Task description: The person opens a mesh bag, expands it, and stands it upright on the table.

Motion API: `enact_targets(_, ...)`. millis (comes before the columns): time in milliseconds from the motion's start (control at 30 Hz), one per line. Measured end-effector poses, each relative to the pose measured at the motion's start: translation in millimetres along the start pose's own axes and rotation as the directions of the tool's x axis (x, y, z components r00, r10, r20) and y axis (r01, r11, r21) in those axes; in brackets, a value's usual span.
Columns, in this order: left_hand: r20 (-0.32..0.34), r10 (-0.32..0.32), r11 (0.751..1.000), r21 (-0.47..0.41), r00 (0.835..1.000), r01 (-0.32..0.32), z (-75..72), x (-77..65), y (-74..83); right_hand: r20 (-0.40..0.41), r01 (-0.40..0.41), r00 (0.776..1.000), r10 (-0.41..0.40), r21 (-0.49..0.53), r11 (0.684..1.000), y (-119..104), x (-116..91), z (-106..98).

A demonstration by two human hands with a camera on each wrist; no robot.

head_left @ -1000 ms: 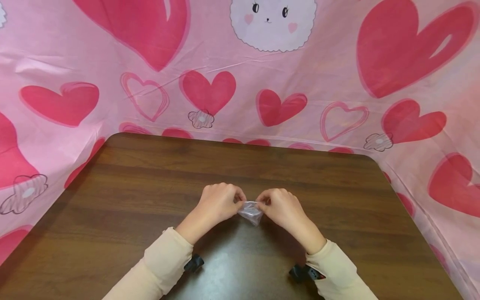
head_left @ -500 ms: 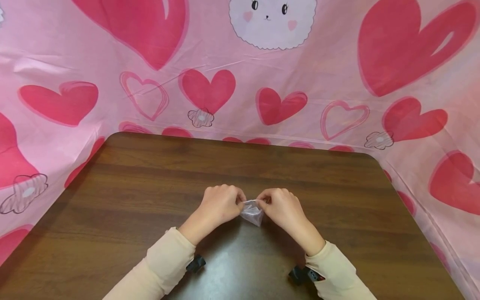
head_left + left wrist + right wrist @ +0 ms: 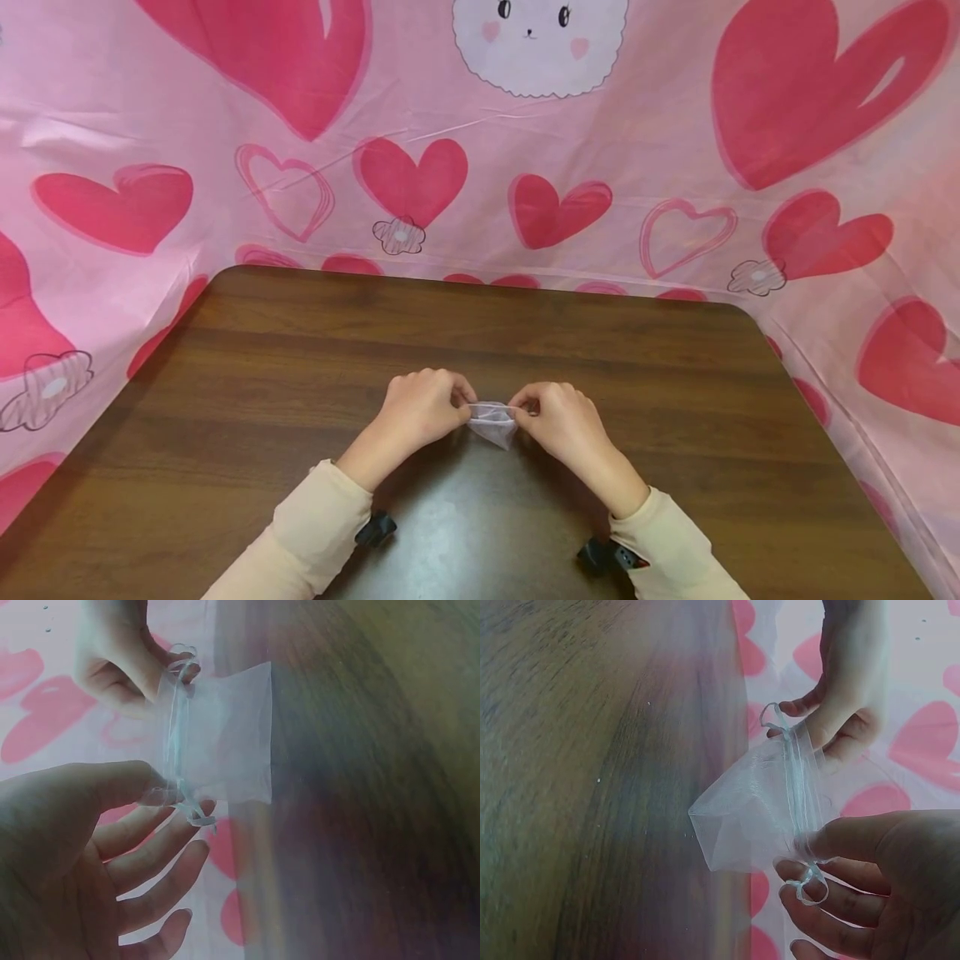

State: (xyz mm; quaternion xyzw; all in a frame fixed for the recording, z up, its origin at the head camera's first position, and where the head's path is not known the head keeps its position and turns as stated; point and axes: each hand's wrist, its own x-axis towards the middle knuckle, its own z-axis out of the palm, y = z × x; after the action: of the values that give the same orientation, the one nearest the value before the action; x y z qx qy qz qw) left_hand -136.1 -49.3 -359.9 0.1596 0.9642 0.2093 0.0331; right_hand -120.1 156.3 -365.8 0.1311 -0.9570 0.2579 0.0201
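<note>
A small sheer white drawstring pouch [image 3: 493, 428] hangs between the two hands, above the table. My left hand [image 3: 426, 407] pinches one top corner between thumb and forefinger, the other fingers spread loosely. The opposite top corner is pinched by my right hand [image 3: 558, 417]. In the left wrist view the pouch [image 3: 229, 735] looks flat and see-through, and its ribbon [image 3: 178, 735] runs along the gathered mouth. Knotted ribbon loops [image 3: 807, 889] stick out at the ends near the fingers in the right wrist view. Nothing shows inside the pouch.
A dark brown wooden table [image 3: 300, 358] lies under the hands. Pink cloth with red hearts [image 3: 562, 212] stands behind it and along both sides. Black wrist cameras [image 3: 375, 530] are strapped below the cream sleeves [image 3: 318, 517].
My left hand has shifted slightly left, widening the gap between the hands. The pouch mouth now looks stretched straighter and wider. My right hand has barely moved.
</note>
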Motion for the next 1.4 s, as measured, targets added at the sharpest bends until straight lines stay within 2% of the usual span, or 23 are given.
enact_targets(133,-0.002,-0.002,1.0,-0.017,1.0,0.002,2.2,-2.8,0.6,-0.011,-0.004,1.0,0.004,0.001,1.0,1,0,1)
enact_targets(433,-0.054,0.037,0.999,-0.029,0.998,-0.038,6.5,-3.5,7.8,-0.084,0.018,0.996,-0.015,0.03,0.999,1,3,3)
enact_targets(600,-0.069,0.021,1.0,-0.006,0.997,-0.022,9.0,-0.2,12.7,-0.117,0.032,0.993,-0.025,0.062,0.998,-5,3,4)
enact_targets(733,-0.107,0.006,1.0,0.007,0.994,-0.005,10.8,0.7,14.9,-0.109,0.024,0.994,-0.018,0.054,0.998,-10,2,5)
enact_targets(967,-0.181,-0.007,1.0,0.006,0.983,0.008,9.1,1.3,11.6,-0.042,-0.034,0.999,0.034,-0.018,0.999,-13,2,4)
enact_targets(1167,-0.148,-0.022,1.0,0.011,0.989,0.024,3.8,2.2,4.7,0.007,-0.058,0.998,0.058,-0.062,0.996,-11,1,1)
enact_targets(1400,-0.073,-0.056,0.998,-0.007,0.996,0.056,-4.5,3.3,0.3,0.013,-0.063,0.998,0.064,-0.055,0.996,-8,1,-6)
